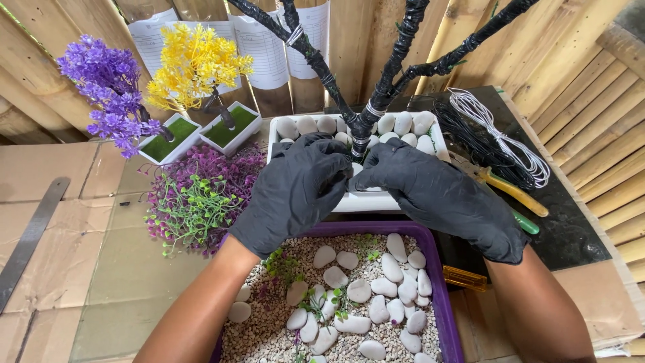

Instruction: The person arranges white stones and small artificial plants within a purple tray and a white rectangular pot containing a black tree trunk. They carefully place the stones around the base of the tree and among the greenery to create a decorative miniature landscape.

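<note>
Both hands gloved black, down at trunk base (361, 144) inside white pot (363, 200). Left hand (295, 191) curled over near rim, fingertips aimed at trunk; closed on anything or not, cannot tell, fingers folded under and hidden. Right hand (437, 195) same story: fingertips meeting left's just beside trunk, contents of grip not visible. White stones (403, 123) packed behind fingertips, filling pot's far half.

Risks, as judged:
- Top-heavy. Black wrapped branches (396, 54) fan high above grip; sideways push at base likely levers trunk loose or tips pot.
- Pot sitting just past purple tray (440, 269) edge, under wrists. Pull toward body could drag pot over rim into gravel and stones below.
- Wire wraps (373, 107) just above fingertips; loose ends could snag or tear gloves.
- Stones beside fingers smooth, gloves bulky: easy to fumble one, knock neighbours out.
- Yellow pliers (514, 191) and wire coils (500, 141) close outside right hand; elbow swing could sweep them off mat.
- Purple sprigs (201, 195) outside left hand, small flower pots (195, 131) beyond; clear of grip, low risk.
</note>
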